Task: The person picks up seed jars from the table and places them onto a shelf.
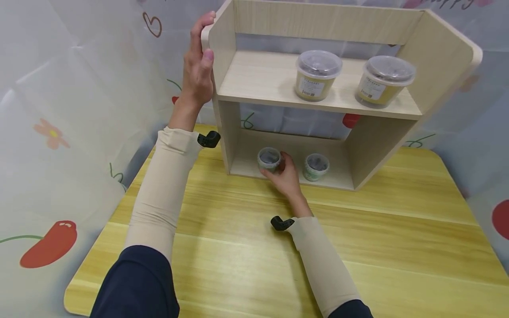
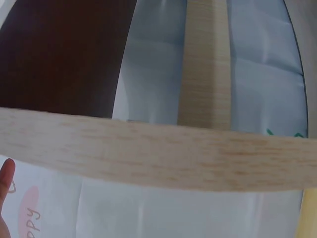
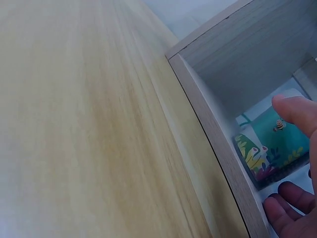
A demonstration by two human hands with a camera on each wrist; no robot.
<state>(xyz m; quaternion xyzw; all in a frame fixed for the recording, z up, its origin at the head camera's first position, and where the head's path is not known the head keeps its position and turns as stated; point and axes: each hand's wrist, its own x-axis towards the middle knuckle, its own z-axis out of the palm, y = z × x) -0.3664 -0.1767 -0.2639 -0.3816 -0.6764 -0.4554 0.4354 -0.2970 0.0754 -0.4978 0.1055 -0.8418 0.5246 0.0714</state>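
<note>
My left hand (image 1: 197, 73) grips the left side panel of a pale wooden two-tier shelf (image 1: 258, 99), fingers over its upper edge. In the left wrist view one fingertip (image 2: 7, 173) shows below the panel's edge. On the lower tier my right hand (image 1: 286, 176) holds a small lidded tub (image 1: 269, 158), the thumb across its front left and the fingers curled at its right. The right wrist view shows that tub's teal print (image 3: 277, 136) with a bee and leaves. A similar small tub (image 1: 316, 167) stands just right of the hand.
Two larger clear-lidded tubs with yellow sides stand on the upper tier, one near the middle (image 1: 318, 75) and one at the right (image 1: 384, 81). The shelf stands at the back of a yellow wooden table (image 1: 238, 247). Behind hangs a white patterned sheet (image 1: 47, 97).
</note>
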